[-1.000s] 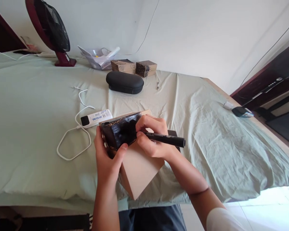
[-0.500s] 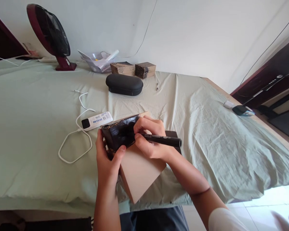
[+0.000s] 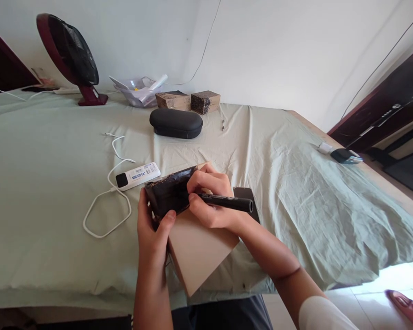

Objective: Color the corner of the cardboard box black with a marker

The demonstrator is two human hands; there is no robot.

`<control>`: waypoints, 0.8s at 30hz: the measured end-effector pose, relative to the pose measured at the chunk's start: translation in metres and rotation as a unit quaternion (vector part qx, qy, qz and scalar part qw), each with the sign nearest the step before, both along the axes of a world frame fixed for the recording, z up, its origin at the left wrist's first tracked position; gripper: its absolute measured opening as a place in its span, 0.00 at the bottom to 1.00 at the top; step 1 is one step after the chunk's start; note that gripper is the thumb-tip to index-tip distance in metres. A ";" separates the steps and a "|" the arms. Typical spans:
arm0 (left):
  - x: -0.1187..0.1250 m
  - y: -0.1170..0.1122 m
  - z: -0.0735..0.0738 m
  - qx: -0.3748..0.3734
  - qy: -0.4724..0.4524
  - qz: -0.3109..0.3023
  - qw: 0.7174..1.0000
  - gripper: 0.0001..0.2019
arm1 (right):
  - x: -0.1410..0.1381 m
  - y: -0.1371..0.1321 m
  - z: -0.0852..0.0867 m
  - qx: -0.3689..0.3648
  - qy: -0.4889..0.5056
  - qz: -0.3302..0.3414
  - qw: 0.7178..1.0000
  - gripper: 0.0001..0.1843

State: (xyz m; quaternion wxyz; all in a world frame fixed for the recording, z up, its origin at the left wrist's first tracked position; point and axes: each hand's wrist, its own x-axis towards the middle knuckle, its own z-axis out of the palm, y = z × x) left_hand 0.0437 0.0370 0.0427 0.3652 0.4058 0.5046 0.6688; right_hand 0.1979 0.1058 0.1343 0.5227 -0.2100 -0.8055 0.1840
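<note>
The pale green sheet (image 3: 55, 197) spreads beneath everything. At its 10 o'clock stands a maroon table fan (image 3: 72, 50). The cardboard box (image 3: 203, 252) is near its 6 o'clock edge, one side blackened. At 12 o'clock from the box lies a black hard-shell case (image 3: 176, 123). My left hand (image 3: 154, 229) clasps the box's 9 o'clock end, and my right hand (image 3: 215, 216) pinches a black marker (image 3: 232, 203), tip hidden, rear toward 3 o'clock.

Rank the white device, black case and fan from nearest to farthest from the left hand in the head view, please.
1. White device: just beyond the left hand.
2. Black case: farther back, slightly right.
3. Fan: far back, left.
</note>
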 end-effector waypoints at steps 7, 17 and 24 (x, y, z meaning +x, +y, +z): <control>0.000 0.001 -0.005 -0.025 -0.038 -0.003 0.999 0.44 | -0.001 0.000 -0.001 -0.001 0.001 0.013 1.000 0.07; 0.003 -0.001 0.000 -0.041 -0.072 0.015 0.996 0.47 | 0.003 0.001 0.005 -0.056 0.006 -0.011 0.998 0.07; 0.002 -0.002 -0.005 -0.030 -0.057 0.021 0.998 0.49 | 0.003 0.002 0.003 -0.043 -0.001 -0.012 0.999 0.07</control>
